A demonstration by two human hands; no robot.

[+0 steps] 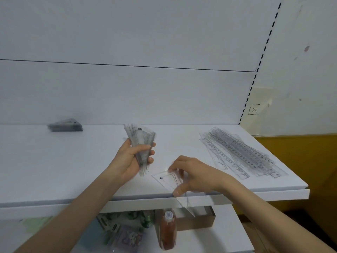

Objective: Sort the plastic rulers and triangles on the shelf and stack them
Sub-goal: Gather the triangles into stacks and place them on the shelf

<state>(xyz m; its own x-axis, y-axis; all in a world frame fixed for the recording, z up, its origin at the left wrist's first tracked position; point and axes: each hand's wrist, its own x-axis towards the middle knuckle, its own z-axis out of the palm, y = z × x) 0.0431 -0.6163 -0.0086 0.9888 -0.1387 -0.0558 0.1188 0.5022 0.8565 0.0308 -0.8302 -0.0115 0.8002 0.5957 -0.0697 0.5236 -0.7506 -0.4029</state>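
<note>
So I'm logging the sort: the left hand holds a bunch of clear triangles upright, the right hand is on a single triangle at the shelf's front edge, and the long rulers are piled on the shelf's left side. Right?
Nearly. The head view shows the long rulers piled on the shelf's right side, not its left. The rest holds: the left hand grips the bunch of triangles upright, and the right hand rests on a single triangle at the front edge.

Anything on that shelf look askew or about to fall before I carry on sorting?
Yes. The clear triangle under the right hand pokes past the shelf front edge and could slip off. The rulers at the right lie fanned, not squared. The left hand grips a splayed bundle of triangles.
</note>
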